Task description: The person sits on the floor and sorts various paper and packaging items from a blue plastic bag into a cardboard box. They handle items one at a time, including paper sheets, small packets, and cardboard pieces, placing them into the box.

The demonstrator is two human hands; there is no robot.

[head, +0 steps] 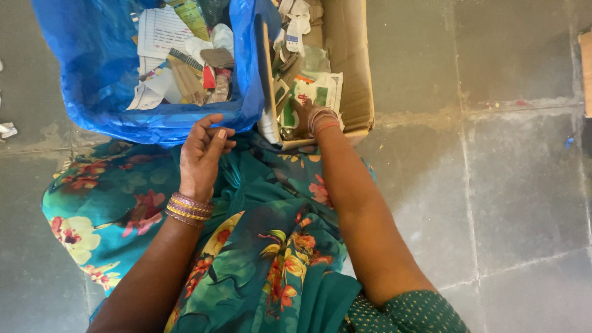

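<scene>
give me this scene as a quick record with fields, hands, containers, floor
left hand: left hand rests at the rim of the blue plastic bag, fingers curled, holding nothing visible
right hand: right hand reaches into the cardboard box, fingers hidden among packets
bag contents: papers and wrappers
box contents: mixed packets
lap: teal floral fabric
floor: grey stone tiles
</scene>
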